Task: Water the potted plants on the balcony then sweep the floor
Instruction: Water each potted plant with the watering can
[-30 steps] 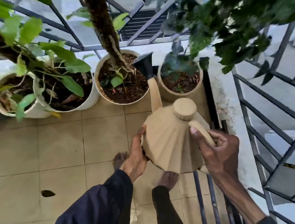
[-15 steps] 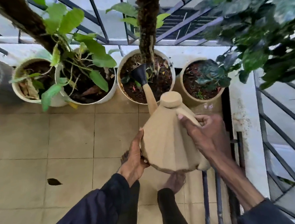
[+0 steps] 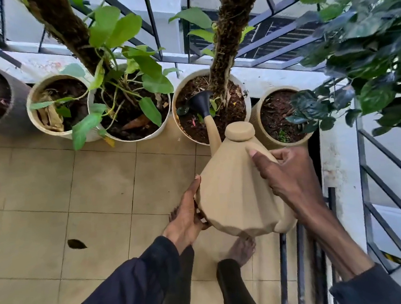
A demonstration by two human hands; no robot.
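A tan faceted watering can (image 3: 234, 187) is tilted forward, its black rose (image 3: 201, 103) over the soil of a white pot (image 3: 179, 90) that holds a mossy pole. My right hand (image 3: 291, 177) grips the can's handle from the right. My left hand (image 3: 188, 216) presses flat against the can's lower left side. Further pots line the railing: a white pot (image 3: 163, 126) with broad green leaves, a cream pot (image 3: 34, 118) to its left, and a tan pot (image 3: 257, 122) with dark leaves on the right.
A grey pot (image 3: 18, 102) stands at the far left. A metal railing (image 3: 282, 45) runs behind the pots and along the right side (image 3: 394, 166). A dark fallen leaf (image 3: 76, 244) lies on the beige floor tiles (image 3: 40, 190). My bare feet are under the can.
The can's spout has swung left from between the two right pots to over the mossy-pole pot and stays there. Both hands keep their hold.
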